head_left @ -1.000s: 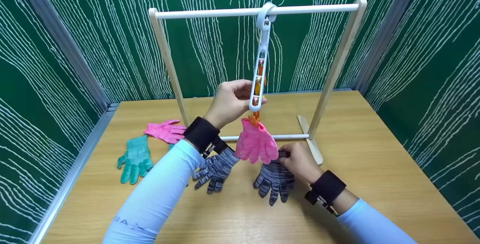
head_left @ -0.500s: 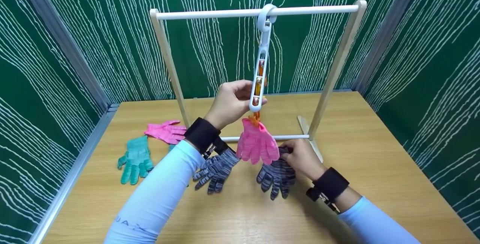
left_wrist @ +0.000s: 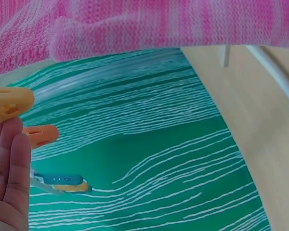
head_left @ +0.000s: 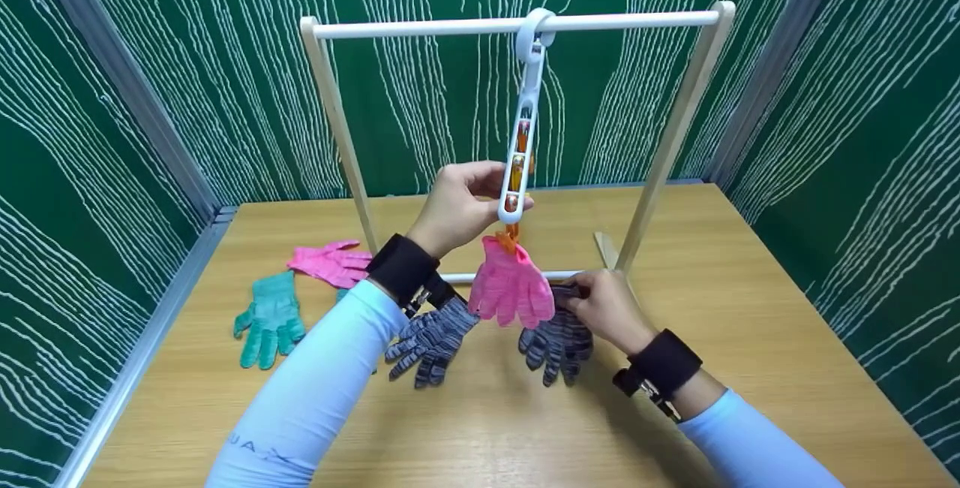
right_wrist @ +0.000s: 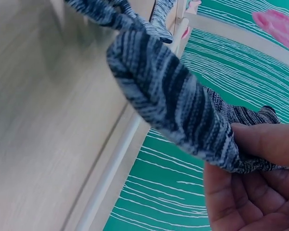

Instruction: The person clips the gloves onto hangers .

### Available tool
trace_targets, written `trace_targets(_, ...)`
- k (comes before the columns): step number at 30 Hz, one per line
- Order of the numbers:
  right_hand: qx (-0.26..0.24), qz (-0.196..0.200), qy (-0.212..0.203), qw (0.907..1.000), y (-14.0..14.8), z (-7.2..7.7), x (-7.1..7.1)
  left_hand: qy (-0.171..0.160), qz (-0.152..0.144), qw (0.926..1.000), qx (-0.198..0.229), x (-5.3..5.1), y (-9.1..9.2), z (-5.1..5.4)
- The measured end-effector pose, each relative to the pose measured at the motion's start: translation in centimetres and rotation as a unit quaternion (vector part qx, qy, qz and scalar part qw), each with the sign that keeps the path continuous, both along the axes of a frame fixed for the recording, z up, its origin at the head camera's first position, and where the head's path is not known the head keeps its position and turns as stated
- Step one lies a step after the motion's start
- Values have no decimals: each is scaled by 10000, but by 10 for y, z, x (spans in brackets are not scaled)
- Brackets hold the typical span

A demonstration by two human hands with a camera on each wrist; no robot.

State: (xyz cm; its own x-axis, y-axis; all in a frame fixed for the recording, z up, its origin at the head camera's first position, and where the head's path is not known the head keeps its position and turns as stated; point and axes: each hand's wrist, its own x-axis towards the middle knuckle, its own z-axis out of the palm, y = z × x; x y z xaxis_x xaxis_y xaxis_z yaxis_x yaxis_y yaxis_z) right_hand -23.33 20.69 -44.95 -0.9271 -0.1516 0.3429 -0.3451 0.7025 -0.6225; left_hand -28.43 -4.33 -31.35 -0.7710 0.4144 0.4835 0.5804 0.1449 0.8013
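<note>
A white hanger [head_left: 512, 206] with coloured clothespins hangs from the rack's top bar. My left hand [head_left: 457, 206] is at its lower end, fingers at a yellow clothespin [left_wrist: 12, 100]; the hanger partly hides the grip. A pink glove [head_left: 514, 285] dangles from an orange clothespin [head_left: 507, 240] below. My right hand [head_left: 607, 308] pinches the cuff of a grey-and-black striped glove [head_left: 559, 341] between thumb and fingers, its fingers pointing down. In the right wrist view, the striped glove [right_wrist: 173, 101] droops from the pinch. A second striped glove [head_left: 431, 341] lies under my left wrist.
The wooden rack [head_left: 675, 128] stands on the table [head_left: 480, 435]. At the left lie another pink glove [head_left: 330, 263] and a green glove [head_left: 270, 319]. Something green shows partly beside my left arm. Green walls with white lines enclose the table on the back and sides.
My right hand has raised the striped glove slightly and moved it a little away from me. My left hand and the hanger have stayed almost still.
</note>
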Motion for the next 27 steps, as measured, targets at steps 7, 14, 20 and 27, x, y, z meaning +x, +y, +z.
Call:
trace_targets(7,-16,48,136,9999,2,8,-3,82,5,9999,-76,0,-1,1)
trace_targets(14,-115,66,-159,9998,3,16,-4,75,-43,9999,-59,0,-1,1)
trace_targets(20,-119,42,-149,9998,5,23,-5,48,-64,10000,-46,0,-1,0)
trace_targets(27,-244,31,-188,9995,8,31,-4,52,-80,10000,14,1,-1,0)
